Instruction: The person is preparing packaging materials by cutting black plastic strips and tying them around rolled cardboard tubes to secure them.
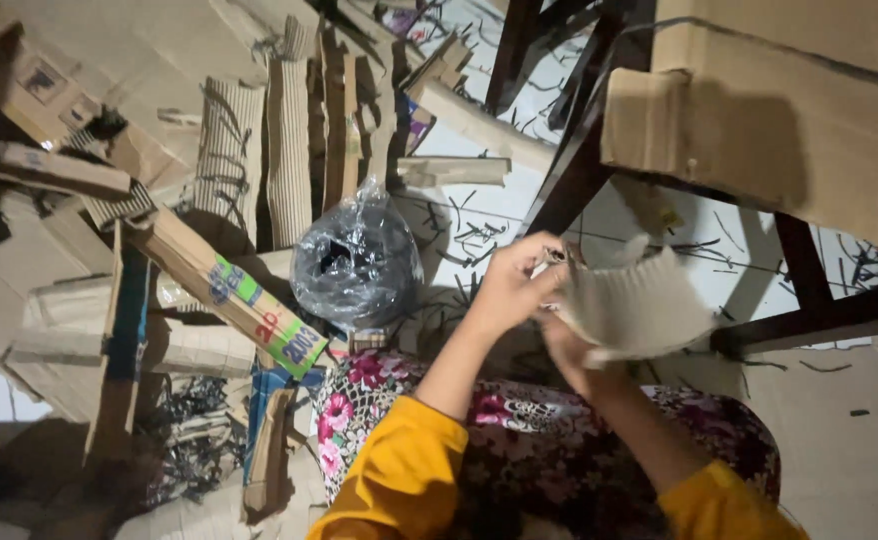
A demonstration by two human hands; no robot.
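Corrugated cardboard piece (639, 305), pale grey-brown with fine ribs running across its face, is held above the person's lap, just below the dark wooden frame (559, 180) that crosses the upper right. Its upper edge is ragged and it bends slightly, with one corner poking up. The left hand (509, 285) pinches the piece's left edge, fingers closed on the cardboard near its top corner. The right hand (569, 355) is under the piece, mostly hidden behind it; it seems to support or grasp the lower edge, though how its fingers close cannot be told. Both arms wear yellow sleeves (404, 470), and a floral cloth (549, 440) in dark red and pink covers the lap beneath the piece.

Left of the piece, close by, sits a lumpy black plastic bag (357, 262), shiny and knotted at the top. Farther left lies a long flattened carton (229, 290) with coloured print, tilted among a heap of cardboard scraps. Above the bag, several ribbed cardboard strips (289, 140) stand on edge, leaning together. A large brown cardboard box (779, 120) rests on the wooden frame, above and right of the piece. Thin dark shreds (469, 230) litter the white tiled floor (479, 200) between the bag and the frame.
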